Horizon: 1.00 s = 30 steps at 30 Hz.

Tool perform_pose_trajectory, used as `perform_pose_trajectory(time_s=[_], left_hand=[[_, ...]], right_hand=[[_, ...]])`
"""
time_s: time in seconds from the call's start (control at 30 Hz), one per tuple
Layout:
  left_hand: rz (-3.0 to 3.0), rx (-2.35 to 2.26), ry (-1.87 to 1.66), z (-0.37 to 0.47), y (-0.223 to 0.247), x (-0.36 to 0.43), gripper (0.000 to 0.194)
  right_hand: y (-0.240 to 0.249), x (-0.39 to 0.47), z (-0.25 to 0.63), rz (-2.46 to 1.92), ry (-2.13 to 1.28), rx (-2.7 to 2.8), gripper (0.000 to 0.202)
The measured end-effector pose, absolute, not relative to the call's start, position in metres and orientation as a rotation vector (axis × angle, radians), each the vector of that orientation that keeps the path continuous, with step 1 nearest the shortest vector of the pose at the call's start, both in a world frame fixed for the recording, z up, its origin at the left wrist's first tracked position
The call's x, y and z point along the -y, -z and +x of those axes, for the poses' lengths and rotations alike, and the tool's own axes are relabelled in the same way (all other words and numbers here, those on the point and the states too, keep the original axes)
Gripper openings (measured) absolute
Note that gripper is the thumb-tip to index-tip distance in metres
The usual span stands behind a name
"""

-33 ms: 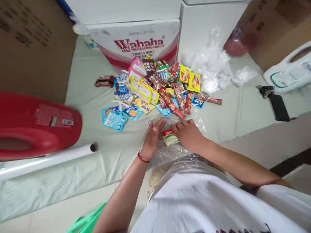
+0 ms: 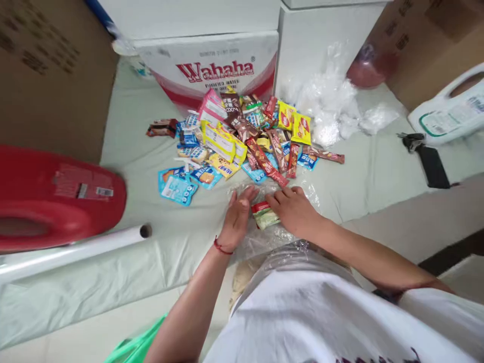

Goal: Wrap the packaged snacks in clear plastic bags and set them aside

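Observation:
A small red and pale-green snack packet lies on a sheet or bag of clear plastic at the front edge of the covered table. My right hand is closed over the packet's right end, its fingers curled down; the fingertips are partly hidden. To the left of the packet, my left hand rests on the plastic with its fingers stretched out, holding nothing. Just beyond both hands is a heap of wrapped snacks, with red bars, yellow packs and blue pouches.
A white Wahaha carton stands behind the heap. Crumpled clear plastic bags lie at its right. A red jug and a white roll are on the left. Keys with a black fob and a white jug are on the right.

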<state>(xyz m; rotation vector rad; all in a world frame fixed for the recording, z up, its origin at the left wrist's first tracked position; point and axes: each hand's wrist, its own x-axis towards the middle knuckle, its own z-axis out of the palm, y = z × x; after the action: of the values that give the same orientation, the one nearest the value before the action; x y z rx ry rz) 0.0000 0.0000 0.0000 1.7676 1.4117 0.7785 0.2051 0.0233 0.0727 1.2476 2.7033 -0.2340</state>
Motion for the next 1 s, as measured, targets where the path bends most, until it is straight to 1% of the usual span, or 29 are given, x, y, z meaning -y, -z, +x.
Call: perform_pose_trajectory(time_s=[0.13,0.17,0.2,0.33,0.53,0.63,0.7,0.77,0.8,0.87,0.9,1.0], left_hand=[[2.005,-1.467,-0.627,0.006,-0.006,-0.002,0.054],[2.046,-1.482,-0.595,0.007,-0.007,-0.002,0.053],[2.075,-1.49,-0.573,0.008,-0.007,-0.002,0.051],[2.124,-1.507,-0.534,0.01,-0.008,0.0,0.05],[2.137,-1.521,-0.518,0.011,-0.01,-0.001,0.046],[2.137,-1.523,-0.518,0.011,-0.011,-0.001,0.046],[2.147,-1.518,-0.509,0.01,-0.011,-0.001,0.044],[2.163,-1.516,-0.499,0.009,-0.01,-0.001,0.043],[2.173,-1.515,-0.497,0.009,-0.01,-0.001,0.042],[2.19,-1.515,-0.504,0.008,-0.008,-0.002,0.042],[2.198,-1.515,-0.513,0.008,-0.007,-0.002,0.041],[2.215,-1.528,-0.555,0.008,-0.004,-0.002,0.041]], right_hand=[[-0.07,-0.022,0.226,1.236,0.389,-2.759,0.071],[-0.07,-0.022,0.23,1.219,0.433,-2.78,0.076],[-0.069,-0.021,0.233,1.208,0.463,-2.8,0.076],[-0.065,-0.017,0.24,1.211,0.494,-2.86,0.065],[-0.055,-0.003,0.253,1.274,0.483,-2.954,0.068],[-0.052,0.008,0.27,1.361,0.53,-3.074,0.063],[-0.053,0.012,0.283,1.577,0.612,-3.141,0.048],[-0.054,0.007,0.297,1.965,0.695,-3.082,0.029],[-0.055,0.001,0.303,2.161,0.724,-3.002,0.023],[-0.053,-0.022,0.313,2.431,0.754,-2.819,0.019],[-0.051,-0.036,0.315,2.484,0.78,-2.752,0.019],[-0.044,-0.081,0.316,2.44,0.904,-2.654,0.029]])
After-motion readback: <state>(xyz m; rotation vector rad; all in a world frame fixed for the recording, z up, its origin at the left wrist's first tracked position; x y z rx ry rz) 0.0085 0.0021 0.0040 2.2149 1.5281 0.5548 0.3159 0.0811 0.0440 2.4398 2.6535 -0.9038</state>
